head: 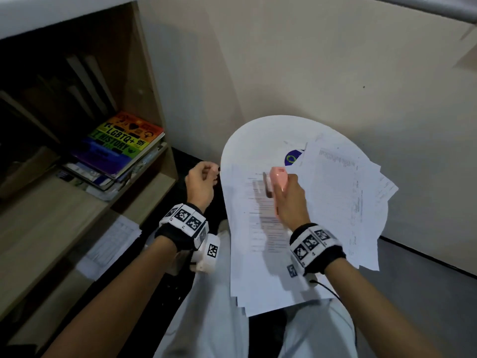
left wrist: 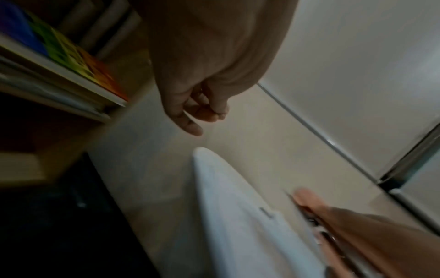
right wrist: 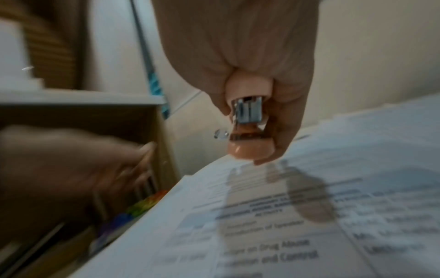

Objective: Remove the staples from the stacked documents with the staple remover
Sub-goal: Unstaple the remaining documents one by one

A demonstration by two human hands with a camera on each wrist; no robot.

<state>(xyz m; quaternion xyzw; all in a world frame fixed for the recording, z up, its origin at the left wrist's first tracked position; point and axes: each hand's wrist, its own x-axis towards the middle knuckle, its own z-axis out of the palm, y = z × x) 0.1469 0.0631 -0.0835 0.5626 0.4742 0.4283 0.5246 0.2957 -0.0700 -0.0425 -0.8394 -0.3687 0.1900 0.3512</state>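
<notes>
Just off the round white table's [head: 258, 130] left edge, the left hand [head: 202, 184] hovers with fingers curled in on themselves; to its right, above the stacked documents [head: 258, 267], the right hand [head: 290, 200] clenches the pink staple remover [head: 276, 178], held clear of the top sheet

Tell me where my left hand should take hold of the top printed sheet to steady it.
Pinch the top printed sheet at its left edge, coming in from the left. That edge lies uncovered and closest to the left hand. The right hand holds the staple remover over the page's upper middle, so the two hands probably won't cross.
</notes>
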